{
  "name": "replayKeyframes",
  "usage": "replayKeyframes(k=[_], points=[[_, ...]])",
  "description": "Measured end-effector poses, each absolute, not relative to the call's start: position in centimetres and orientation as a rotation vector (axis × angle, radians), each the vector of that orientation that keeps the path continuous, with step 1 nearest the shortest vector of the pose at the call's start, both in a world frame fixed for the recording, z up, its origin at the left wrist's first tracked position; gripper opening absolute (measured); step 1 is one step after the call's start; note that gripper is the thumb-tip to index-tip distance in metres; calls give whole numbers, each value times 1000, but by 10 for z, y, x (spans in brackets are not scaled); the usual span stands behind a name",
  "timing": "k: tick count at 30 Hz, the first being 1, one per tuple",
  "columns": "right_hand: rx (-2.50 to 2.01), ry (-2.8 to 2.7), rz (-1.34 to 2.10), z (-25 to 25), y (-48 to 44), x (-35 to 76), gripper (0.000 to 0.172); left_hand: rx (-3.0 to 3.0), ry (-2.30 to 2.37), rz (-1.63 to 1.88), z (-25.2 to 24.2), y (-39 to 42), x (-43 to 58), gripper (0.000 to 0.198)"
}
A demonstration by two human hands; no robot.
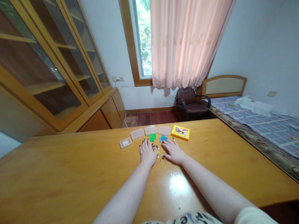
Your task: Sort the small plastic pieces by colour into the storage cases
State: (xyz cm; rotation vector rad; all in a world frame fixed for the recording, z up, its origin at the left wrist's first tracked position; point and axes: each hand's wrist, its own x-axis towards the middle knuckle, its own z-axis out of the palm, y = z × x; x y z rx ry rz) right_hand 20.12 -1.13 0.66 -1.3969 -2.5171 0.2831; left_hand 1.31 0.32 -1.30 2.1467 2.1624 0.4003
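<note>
My left hand [148, 153] lies flat on the wooden table with its fingers stretched forward, just below a small heap of green pieces [152, 137]. To its right, my right hand [174, 151] is spread, palm down, its fingertips at a heap of blue pieces [163, 138]. Between the hands are scattered tiny brown, white and yellow pieces [158, 152], partly hidden by the fingers. They look like small building bricks, but their exact kind is too small to tell. Neither hand grips anything that I can see.
Behind the heaps stand three shallow clear plastic trays [137, 134] and a smaller one [125, 142] holding something white. A yellow box [180, 132] lies at the right end of the row. Beyond the table [70, 174] are an office chair [190, 101], a bed [261, 115] and a glass-fronted cabinet [70, 119].
</note>
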Motion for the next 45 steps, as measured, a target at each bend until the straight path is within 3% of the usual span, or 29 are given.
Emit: replayKeyframes(k=[10, 18, 23, 32, 45], points=[[-1171, -2560, 396, 8, -38, 209, 63, 2177, 2066, 283, -8, -6, 11, 66], [-1482, -2403, 368, -2, -35, 209, 67, 2358, 1844, 245, -11, -11, 11, 62], [-1284, -2383, 425, -1, -41, 212, 56, 2475, 1638, 248, -11, -17, 16, 61], [-1488, -1761, 574, -17, -27, 223, 43, 2587, 1385, 221, -10, -19, 47, 68], [-1371, -2303, 408, -2, -31, 211, 52, 2454, 1561, 310, -11, -29, 46, 63]])
